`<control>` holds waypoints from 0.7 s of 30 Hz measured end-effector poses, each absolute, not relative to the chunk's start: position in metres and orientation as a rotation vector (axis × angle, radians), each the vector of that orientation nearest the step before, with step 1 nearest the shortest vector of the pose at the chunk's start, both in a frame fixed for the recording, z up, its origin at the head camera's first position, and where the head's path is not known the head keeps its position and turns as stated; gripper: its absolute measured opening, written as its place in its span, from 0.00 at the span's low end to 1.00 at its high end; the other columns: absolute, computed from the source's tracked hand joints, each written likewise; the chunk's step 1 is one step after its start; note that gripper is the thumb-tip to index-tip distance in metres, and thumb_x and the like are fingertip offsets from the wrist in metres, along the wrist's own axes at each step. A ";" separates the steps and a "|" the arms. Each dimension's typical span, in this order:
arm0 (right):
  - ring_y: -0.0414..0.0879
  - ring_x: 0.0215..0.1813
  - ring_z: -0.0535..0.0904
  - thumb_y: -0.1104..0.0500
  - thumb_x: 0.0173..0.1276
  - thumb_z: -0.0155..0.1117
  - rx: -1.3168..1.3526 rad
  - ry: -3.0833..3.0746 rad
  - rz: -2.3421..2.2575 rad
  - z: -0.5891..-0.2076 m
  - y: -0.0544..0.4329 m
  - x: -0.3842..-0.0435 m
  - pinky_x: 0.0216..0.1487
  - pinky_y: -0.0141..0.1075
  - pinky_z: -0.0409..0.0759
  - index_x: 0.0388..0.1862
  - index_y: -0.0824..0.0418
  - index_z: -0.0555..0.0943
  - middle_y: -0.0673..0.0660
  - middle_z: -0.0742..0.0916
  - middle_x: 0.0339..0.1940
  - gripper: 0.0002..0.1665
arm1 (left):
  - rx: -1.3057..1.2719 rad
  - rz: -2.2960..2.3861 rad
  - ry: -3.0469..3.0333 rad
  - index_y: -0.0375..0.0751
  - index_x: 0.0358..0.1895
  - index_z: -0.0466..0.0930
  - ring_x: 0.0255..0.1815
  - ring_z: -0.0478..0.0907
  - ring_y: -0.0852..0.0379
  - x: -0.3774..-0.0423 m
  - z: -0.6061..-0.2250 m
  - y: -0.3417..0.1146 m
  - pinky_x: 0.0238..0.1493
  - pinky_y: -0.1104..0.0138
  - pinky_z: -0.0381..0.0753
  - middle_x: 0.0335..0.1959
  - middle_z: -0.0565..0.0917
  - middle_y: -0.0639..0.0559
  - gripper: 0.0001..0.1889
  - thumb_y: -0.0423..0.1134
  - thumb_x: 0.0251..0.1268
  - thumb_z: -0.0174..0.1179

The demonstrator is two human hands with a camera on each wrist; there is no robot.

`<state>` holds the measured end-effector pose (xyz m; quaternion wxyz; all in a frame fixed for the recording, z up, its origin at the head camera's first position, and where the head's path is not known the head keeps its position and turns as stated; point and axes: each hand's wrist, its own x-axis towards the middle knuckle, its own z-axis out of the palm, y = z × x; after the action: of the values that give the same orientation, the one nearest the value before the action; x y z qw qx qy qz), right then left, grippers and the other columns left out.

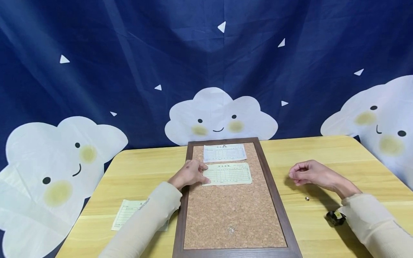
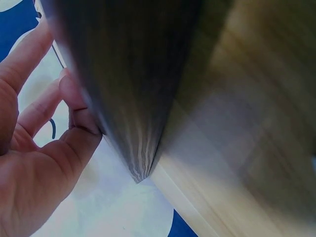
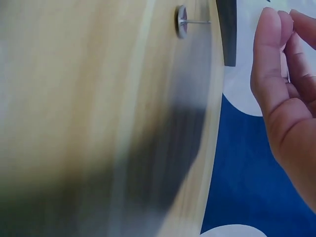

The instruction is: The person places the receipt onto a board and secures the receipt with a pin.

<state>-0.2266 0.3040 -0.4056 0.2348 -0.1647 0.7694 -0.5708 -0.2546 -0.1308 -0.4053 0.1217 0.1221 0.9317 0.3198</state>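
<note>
A yellow-green printed paper slip (image 1: 227, 174) lies across the upper half of a framed cork board (image 1: 235, 211). My left hand (image 1: 191, 172) reaches over the board's left side, thumb and finger spread apart on the slip's left edge. The left wrist view has this hand (image 2: 44, 143) beside the dark frame (image 2: 123, 89); the slip is hidden there. Right of the board, over the table, my right hand (image 1: 317, 175) has its fingers bent and fingertips together. I cannot tell whether they pinch anything. A metal thumbtack (image 3: 182, 21) with its pin sideways lies on the table near this hand.
A white-blue printed slip (image 1: 224, 153) lies above the yellow-green one on the cork. Another printed paper (image 1: 124, 213) lies left of the board, partly under my left sleeve (image 1: 145, 218). The wooden table (image 1: 148, 168) ends at a blue curtain (image 1: 193, 53) with clouds.
</note>
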 end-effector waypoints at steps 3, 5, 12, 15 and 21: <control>0.45 0.39 0.84 0.66 0.73 0.59 -0.410 2.162 -1.535 -0.403 0.301 -0.227 0.44 0.38 0.85 0.45 0.78 0.80 0.55 0.86 0.38 0.12 | 0.351 0.936 2.716 0.35 0.56 0.84 0.37 0.71 0.56 -0.254 -0.404 -0.131 0.43 0.64 0.74 0.33 0.79 0.53 0.29 0.36 0.47 0.80; 0.46 0.39 0.84 0.66 0.73 0.60 -0.408 2.195 -1.518 -0.401 0.299 -0.229 0.45 0.38 0.85 0.44 0.78 0.80 0.55 0.87 0.38 0.12 | 0.350 0.938 2.713 0.35 0.57 0.84 0.37 0.71 0.56 -0.253 -0.404 -0.131 0.43 0.64 0.74 0.33 0.79 0.53 0.29 0.36 0.47 0.80; 0.44 0.42 0.85 0.66 0.73 0.59 -0.447 2.214 -1.528 -0.396 0.291 -0.233 0.45 0.39 0.85 0.44 0.80 0.79 0.58 0.88 0.40 0.13 | 0.353 0.933 2.710 0.35 0.57 0.83 0.35 0.71 0.56 -0.254 -0.404 -0.131 0.42 0.64 0.74 0.30 0.78 0.53 0.29 0.36 0.48 0.79; 0.44 0.39 0.84 0.66 0.73 0.60 -0.431 2.189 -1.548 -0.395 0.287 -0.235 0.44 0.38 0.85 0.44 0.79 0.78 0.58 0.86 0.39 0.13 | 0.355 0.931 2.714 0.35 0.57 0.83 0.35 0.71 0.56 -0.254 -0.404 -0.131 0.42 0.64 0.74 0.30 0.78 0.53 0.29 0.35 0.47 0.80; 0.44 0.36 0.82 0.65 0.72 0.63 -0.384 2.158 -1.595 -0.395 0.282 -0.238 0.43 0.39 0.85 0.40 0.69 0.79 0.57 0.84 0.33 0.05 | 0.349 0.941 2.707 0.35 0.57 0.83 0.35 0.71 0.56 -0.254 -0.404 -0.131 0.41 0.64 0.74 0.31 0.78 0.53 0.29 0.35 0.48 0.79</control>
<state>-0.2375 0.2819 -0.3954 0.2136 -0.1384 0.7777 -0.5749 -0.2539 -0.1306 -0.4036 0.1271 0.1198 0.9301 0.3232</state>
